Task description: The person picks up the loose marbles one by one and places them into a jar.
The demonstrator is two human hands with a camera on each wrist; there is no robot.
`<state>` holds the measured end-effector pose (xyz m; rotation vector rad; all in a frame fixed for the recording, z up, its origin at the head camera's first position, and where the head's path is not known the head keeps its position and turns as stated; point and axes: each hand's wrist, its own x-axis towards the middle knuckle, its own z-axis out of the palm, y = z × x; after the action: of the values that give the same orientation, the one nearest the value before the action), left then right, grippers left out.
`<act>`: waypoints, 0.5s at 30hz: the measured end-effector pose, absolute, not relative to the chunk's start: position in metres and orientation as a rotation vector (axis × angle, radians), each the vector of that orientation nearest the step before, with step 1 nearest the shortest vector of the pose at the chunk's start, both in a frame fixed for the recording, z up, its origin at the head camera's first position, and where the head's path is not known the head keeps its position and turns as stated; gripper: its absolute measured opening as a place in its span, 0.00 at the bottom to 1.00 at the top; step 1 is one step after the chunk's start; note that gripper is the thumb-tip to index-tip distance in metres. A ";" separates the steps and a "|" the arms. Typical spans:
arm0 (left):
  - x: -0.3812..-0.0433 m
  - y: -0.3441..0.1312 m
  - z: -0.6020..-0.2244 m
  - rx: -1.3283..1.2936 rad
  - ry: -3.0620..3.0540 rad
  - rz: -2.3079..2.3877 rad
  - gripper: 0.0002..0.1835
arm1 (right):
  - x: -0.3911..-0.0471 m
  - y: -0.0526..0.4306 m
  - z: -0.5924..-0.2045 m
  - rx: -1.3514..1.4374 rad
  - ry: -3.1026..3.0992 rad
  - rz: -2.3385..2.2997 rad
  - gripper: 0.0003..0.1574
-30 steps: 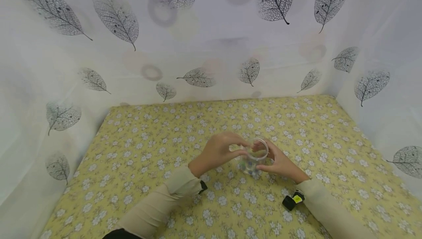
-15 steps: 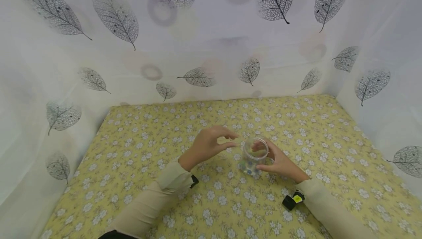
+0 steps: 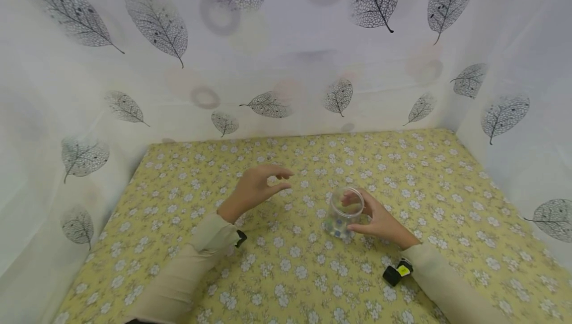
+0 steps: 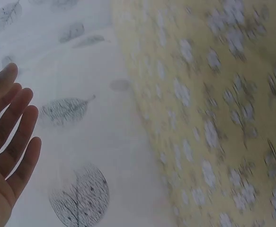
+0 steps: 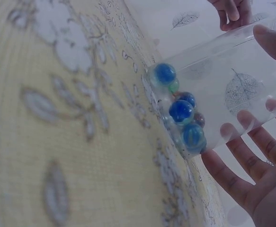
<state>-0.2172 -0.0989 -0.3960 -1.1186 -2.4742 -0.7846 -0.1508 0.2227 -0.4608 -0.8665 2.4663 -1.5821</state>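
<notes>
A clear open-topped jar (image 3: 341,220) stands upright on the flowered cloth. Several glass marbles (image 5: 181,111), mostly blue, lie at its bottom in the right wrist view. My right hand (image 3: 380,220) holds the jar from the right, thumb on the near side and fingers round the far side. To the left of the jar and apart from it, my left hand (image 3: 256,187) hovers over the cloth with loosely bent fingers and nothing between them. The left wrist view shows the left hand's fingers (image 4: 22,135) spread in the air.
A yellow cloth (image 3: 196,165) with white flowers covers the table. White sheets (image 3: 295,56) printed with leaves hang behind it and at both sides. Black wrist gear (image 3: 397,271) hangs below the right sleeve.
My left hand has drawn away from the jar's rim, moving left and slightly back. The right hand and the jar have stayed in place.
</notes>
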 end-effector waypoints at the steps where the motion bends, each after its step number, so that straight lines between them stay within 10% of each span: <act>1: -0.221 -0.103 -0.398 -1.104 -2.479 -0.782 0.15 | -0.151 0.223 -0.461 -0.864 2.467 -1.581 0.42; 15: -0.282 -0.136 -0.422 -0.786 -2.754 -0.834 0.15 | -0.151 0.223 -0.462 -0.872 2.468 -1.585 0.43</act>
<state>-0.2818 -0.1360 -0.4217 -0.7857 -2.7540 -0.8338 -0.1510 0.2230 -0.4620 -0.8725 2.4676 -1.5849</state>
